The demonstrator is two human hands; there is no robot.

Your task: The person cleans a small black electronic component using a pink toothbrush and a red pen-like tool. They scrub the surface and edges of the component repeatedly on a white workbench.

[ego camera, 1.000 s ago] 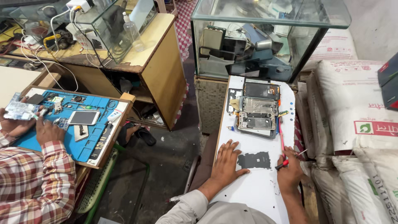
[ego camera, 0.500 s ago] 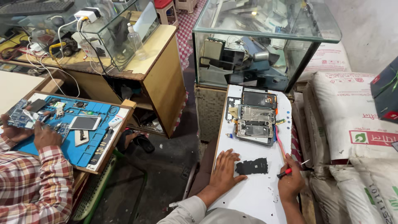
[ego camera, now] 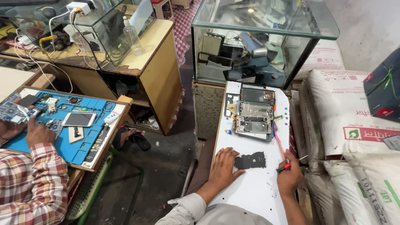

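My left hand [ego camera: 223, 166] lies flat and open on a white board [ego camera: 254, 196], fingertips touching a flat black cover piece [ego camera: 250, 160]. At the board's right edge my right hand [ego camera: 289, 178] is closed around a small red-handled screwdriver [ego camera: 285, 168], just right of the black piece. Farther up the board lies an opened phone [ego camera: 254, 118] with its inner parts showing, and a dark panel [ego camera: 257, 96] sits above it. A thin pink tool [ego camera: 278, 139] lies along the phone's right side.
A glass display case [ego camera: 258, 41] stands beyond the board, and white sacks [ego camera: 354, 125] are piled to the right. At left a co-worker in a checked sleeve [ego camera: 33, 187] handles parts on a blue mat [ego camera: 71, 137] holding a white phone [ego camera: 79, 119]. A wooden counter [ego camera: 154, 66] stands behind.
The view has shifted slightly. Both my hands stay in the same places on the board, and the black piece has not moved.
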